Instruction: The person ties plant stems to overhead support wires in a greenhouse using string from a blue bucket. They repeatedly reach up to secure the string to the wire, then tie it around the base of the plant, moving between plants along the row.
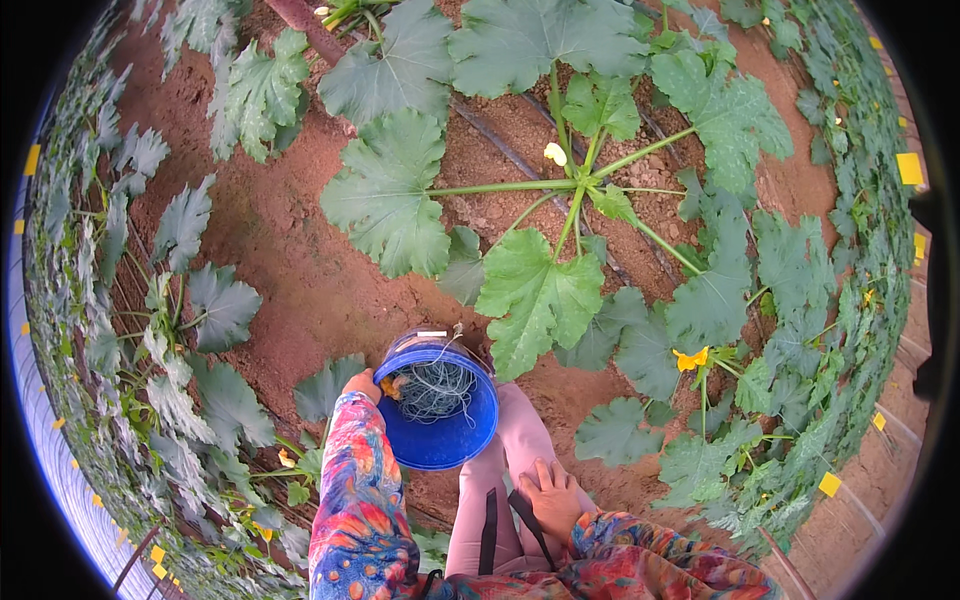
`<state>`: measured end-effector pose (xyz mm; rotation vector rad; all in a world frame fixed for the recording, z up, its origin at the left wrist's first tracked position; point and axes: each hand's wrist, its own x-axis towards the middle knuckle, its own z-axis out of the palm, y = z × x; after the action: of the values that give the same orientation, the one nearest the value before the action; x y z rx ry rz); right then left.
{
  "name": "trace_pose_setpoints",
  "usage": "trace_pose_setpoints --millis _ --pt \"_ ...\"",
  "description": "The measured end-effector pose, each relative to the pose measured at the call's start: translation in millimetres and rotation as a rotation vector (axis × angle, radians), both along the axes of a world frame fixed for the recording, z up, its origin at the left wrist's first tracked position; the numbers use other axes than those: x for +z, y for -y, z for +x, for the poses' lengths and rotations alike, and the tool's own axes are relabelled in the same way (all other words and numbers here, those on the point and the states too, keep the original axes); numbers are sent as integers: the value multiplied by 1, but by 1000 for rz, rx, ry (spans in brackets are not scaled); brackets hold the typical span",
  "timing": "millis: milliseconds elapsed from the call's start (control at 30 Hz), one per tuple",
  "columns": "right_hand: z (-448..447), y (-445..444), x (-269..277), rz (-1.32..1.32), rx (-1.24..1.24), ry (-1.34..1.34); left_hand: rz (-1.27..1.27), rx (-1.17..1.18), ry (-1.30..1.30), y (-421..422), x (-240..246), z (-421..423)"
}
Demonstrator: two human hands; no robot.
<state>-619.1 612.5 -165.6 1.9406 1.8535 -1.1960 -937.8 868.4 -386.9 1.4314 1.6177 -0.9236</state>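
Note:
My left hand (362, 385) grips the left rim of a blue plastic bucket (442, 450), which is tilted so that its inside shows. A tangle of thin bluish string (435, 390) lies in the bucket, with a small orange-yellow thing (391, 387) at its left edge. Part of the left fingers is hidden by the rim. Resting flat on the pink trousers at my thigh is my right hand (552, 501), its fingers apart and nothing in it. Just beyond the bucket, a large squash plant (581, 180) spreads broad leaves and bears a pale yellow flower (555, 154).
Bare reddish soil (300, 247) runs between the plant rows. Dark drip lines (502, 146) cross the ground under the large plant. More squash plants stand at left (172, 322) and right (720, 360). A reddish pole (307, 30) slants in at the top.

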Motion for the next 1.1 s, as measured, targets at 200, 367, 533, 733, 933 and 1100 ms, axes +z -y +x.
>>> trace_pose_setpoints --millis 200,367,533,733,933,1100 --pt "11 -35 3 -4 -73 -63 45 327 35 -3 27 -85" --pt "16 -61 2 -59 -94 -91 293 1040 306 -40 65 -160" --pt "8 -85 0 -134 -84 -80 478 1590 351 -105 61 -168" --pt "-32 -134 -10 -72 -240 -5 594 2211 513 -197 -21 -184" --pt "-107 -176 -24 -275 -180 170 488 2428 739 -242 -95 -197" --pt "-147 -197 -8 -284 -467 108 15 2237 569 -236 -31 -168"
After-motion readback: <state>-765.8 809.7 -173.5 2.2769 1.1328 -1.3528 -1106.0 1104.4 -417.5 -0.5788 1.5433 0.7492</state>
